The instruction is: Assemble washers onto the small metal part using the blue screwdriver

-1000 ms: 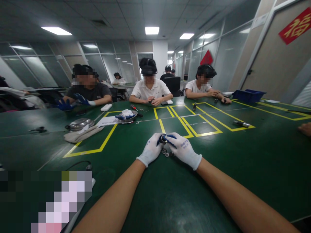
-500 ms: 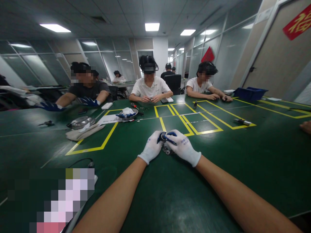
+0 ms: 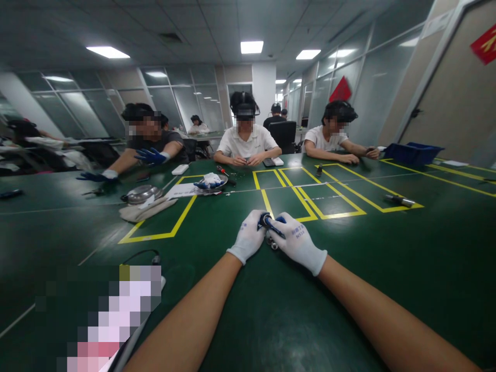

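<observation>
Both of my hands wear white gloves with blue fingertips and meet over the green table [image 3: 271, 310]. My left hand [image 3: 248, 238] and my right hand [image 3: 296, 242] are closed together around a small dark metal part [image 3: 265, 220] held between the fingertips. Small round metal pieces [image 3: 272, 243] lie on the table right under my hands. What exactly the part is, I cannot make out.
Yellow tape rectangles [image 3: 310, 199] mark the table ahead. A metal bowl on a cloth [image 3: 143, 199], a dish with gloves [image 3: 211, 182], a screwdriver [image 3: 225, 172] and a metal cylinder [image 3: 399, 200] lie around. Three people sit opposite; a blue bin [image 3: 411, 152] stands far right.
The view has swung slightly right. My hands stay together on the part with small finger shifts. The person at the far left has raised a blue-gloved hand.
</observation>
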{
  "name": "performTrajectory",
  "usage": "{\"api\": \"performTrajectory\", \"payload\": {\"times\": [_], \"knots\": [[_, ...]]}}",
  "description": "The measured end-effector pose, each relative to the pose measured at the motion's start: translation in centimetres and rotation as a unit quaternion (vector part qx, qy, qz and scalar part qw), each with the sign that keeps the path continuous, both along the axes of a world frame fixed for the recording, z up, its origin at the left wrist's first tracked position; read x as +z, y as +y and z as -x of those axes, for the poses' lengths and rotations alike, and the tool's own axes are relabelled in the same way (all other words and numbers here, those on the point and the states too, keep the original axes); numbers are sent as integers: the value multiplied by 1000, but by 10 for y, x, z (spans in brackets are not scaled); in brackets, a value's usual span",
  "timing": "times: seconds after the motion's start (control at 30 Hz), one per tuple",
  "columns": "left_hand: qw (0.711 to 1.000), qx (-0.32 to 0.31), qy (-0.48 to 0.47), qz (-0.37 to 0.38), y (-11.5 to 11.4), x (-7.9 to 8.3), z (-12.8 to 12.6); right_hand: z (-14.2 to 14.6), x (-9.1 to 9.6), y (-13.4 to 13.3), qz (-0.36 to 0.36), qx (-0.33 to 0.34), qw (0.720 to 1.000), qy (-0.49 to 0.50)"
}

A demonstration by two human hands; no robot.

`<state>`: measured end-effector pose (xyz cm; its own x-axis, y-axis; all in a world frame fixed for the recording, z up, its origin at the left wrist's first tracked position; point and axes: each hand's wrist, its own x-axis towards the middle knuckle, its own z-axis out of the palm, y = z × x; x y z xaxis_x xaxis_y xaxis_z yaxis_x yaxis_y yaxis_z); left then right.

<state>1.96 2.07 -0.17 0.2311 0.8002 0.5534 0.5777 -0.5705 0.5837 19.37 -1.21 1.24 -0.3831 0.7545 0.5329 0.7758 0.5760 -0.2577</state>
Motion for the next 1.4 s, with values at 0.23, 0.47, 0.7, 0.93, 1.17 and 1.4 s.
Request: {"api": "performTrajectory", "payload": {"times": [0.23,0.47,0.7,0.93,1.17,1.4], "knots": [[1000,-5,-2,-9,1,-5,0,3,2,-3,40,28,998,35],[999,29,-1,-14,2,-7,2,9,10,-5,86,45,991,94],[1000,22,5,-10,2,-7,3,0,2,0,79,63,994,33],[1000,7,8,-12,5,-8,3,-8,-3,7,84,56,995,-8],[1000,6,13,-11,1,-5,2,-8,9,-1,146,40,988,41],[999,30,8,-14,4,-5,3,4,21,-11,205,83,968,117]]}}
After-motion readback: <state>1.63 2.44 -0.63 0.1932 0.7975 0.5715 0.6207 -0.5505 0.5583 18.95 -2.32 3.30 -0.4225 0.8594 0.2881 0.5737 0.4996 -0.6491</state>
